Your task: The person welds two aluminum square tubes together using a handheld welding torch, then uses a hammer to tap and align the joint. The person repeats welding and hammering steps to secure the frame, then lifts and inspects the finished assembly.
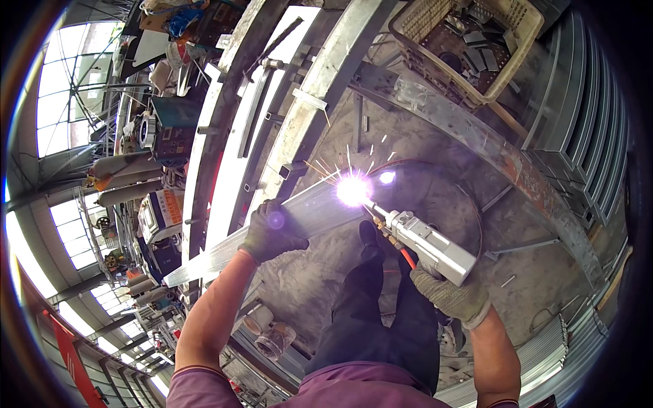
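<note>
My left hand [271,233], in a grey-green work glove, is closed over the edge of a long, flat silver metal bar [316,216]. The bar slants from lower left up toward the middle. My right hand [452,296], gloved too, is wrapped round the grip of a silver, box-shaped welding gun [434,246] with a red hose. At the bar's far right end, the gun's nozzle meets a white-purple glare [354,190] that throws sparks up and left. The glare hides the exact point of contact.
Long steel beams [333,68] run along the left side. A dirty cream plastic crate [473,95] at the far right holds metal scraps. Stacked grey metal profiles [575,115] stand at the right edge, beside a rusty beam [496,139]. Near my legs is a bucket [275,340].
</note>
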Motion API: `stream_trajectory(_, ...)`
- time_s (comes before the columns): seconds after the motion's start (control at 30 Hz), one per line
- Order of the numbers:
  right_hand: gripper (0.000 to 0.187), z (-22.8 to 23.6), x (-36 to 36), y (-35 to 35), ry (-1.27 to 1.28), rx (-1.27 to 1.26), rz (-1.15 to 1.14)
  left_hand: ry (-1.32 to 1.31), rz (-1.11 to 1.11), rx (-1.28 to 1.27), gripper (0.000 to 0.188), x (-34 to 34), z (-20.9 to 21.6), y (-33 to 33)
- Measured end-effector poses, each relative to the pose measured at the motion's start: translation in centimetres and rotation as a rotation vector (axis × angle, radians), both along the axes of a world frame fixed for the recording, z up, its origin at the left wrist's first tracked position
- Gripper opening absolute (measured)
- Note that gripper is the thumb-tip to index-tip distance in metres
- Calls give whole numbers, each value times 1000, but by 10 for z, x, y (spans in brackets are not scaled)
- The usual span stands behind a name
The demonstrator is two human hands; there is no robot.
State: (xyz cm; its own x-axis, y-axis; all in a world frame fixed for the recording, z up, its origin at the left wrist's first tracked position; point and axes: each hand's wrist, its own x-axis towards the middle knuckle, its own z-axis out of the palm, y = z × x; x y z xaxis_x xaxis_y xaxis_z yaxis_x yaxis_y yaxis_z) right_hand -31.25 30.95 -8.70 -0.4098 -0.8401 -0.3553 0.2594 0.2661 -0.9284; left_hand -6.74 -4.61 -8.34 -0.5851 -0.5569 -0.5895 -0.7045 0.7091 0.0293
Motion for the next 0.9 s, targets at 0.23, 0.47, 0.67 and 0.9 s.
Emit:
stream_trajectory(0.23,39,4,0,0,-47,39,0,-105,79,55,118,-6,4,-1)
stream_trajectory(0.47,40,4,0,1,28,-11,-1,-35,20,-6,114,-3,1,1)
stream_trajectory(0.67,37,0,4,3,74,-36,-19,-69,88,50,120,1,1,-2)
stream_trajectory(0.9,37,-1,5,5,79,-29,-16,-70,99,52,121,-3,3,0)
